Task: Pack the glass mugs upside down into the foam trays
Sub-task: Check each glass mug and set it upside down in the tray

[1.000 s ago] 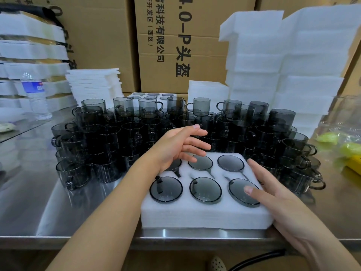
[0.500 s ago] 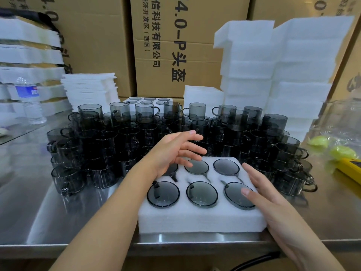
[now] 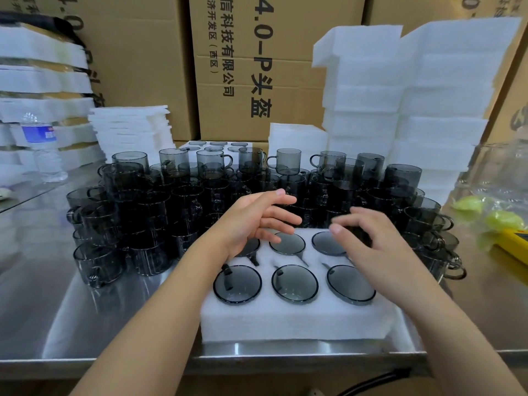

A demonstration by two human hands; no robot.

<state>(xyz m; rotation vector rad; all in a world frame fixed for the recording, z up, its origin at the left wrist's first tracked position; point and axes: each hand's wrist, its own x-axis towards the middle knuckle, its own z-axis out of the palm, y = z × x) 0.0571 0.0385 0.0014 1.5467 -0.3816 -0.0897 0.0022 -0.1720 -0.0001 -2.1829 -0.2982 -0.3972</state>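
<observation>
Foam tray [image 3: 285, 324] at near edge of table [image 3: 43, 295] held six smoky mugs [image 3: 295, 283], bases up. Left hand [image 3: 251, 224], right hand [image 3: 371, 247] hovered over far row, fingers loose, gripping nothing. Beyond: upright mugs [image 3: 177, 201] massed. Carton [image 3: 243, 38] read "4.0-P 头盔", "有限公司".

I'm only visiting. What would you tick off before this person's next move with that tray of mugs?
1. All slots filled: cannot tell. Five upturned mugs show in the foam tray; the left hand partly hides the back-left slot.
2. Mugs upside down: ok; every visible one shows its flat base.
3. Hands free: ok. The left hand's fingers are spread and hold nothing. The right hand is blurred and seems to hold nothing.
4. Tray supported: ok; it lies on the steel table, close to the front edge.
5. Room behind the tray: not ok; loose mugs crowd it.
6. Spare foam: ok; the foam stack stands behind.
</observation>
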